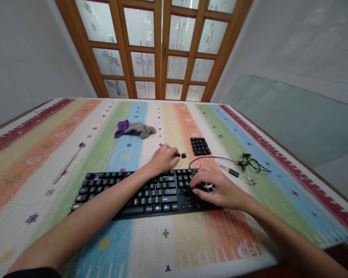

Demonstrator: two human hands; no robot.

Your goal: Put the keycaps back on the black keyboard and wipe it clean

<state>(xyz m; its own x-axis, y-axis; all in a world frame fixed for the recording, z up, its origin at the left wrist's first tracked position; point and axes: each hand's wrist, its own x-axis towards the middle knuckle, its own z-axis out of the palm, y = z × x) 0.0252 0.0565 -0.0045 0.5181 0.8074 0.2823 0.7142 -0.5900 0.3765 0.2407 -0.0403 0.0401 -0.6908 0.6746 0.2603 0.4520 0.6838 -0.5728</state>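
Note:
A black keyboard (139,191) lies on the striped tablecloth (31,162) in front of me. My left hand (164,157) reaches over its far edge with fingers pinched together at a small black keycap (178,155); another loose keycap (183,155) lies just right of it. My right hand (217,187) rests on the keyboard's right end, fingers curled over a spot where keys are off and a white part shows. A block of removed black keycaps (200,146) sits beyond it.
A grey and purple cloth (136,128) lies at the back centre. A thin brush-like stick (68,164) lies to the left. The keyboard's black cable (249,162) is coiled at the right. Wooden glazed doors (159,46) stand behind the table.

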